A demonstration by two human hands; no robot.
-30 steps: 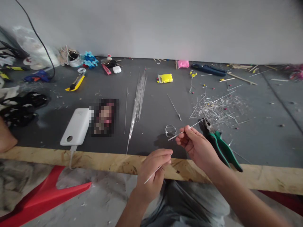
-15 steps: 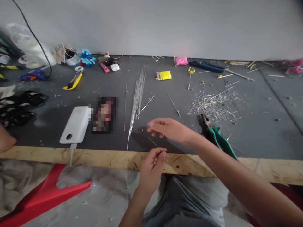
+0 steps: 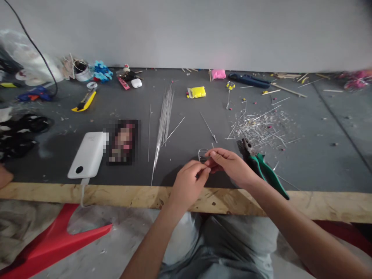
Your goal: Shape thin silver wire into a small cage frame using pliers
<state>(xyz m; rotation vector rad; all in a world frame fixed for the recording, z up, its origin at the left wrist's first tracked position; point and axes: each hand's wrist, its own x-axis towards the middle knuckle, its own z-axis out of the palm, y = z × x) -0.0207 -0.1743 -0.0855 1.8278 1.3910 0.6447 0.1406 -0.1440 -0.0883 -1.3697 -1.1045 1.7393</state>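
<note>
My left hand and my right hand meet over the near edge of the dark table top, both closed in a pinch with fingertips almost touching. A short end of thin wire sticks up just above my right fingertips. The left pinch holds a short wire that is mostly hidden by the fingers. A small round wire ring lies on the table just beyond the fingertips. Whether it is touched I cannot tell.
Green-handled pliers lie just right of my right hand, beyond them a heap of cut wire scraps. A bundle of long straight wires lies mid-table, a loose wire beside it. Left are a white power bank and a phone.
My right hand reached left to the wire bundle, left a wire beside it, and came back to meet my left hand. The left hand rose from below the table edge.
</note>
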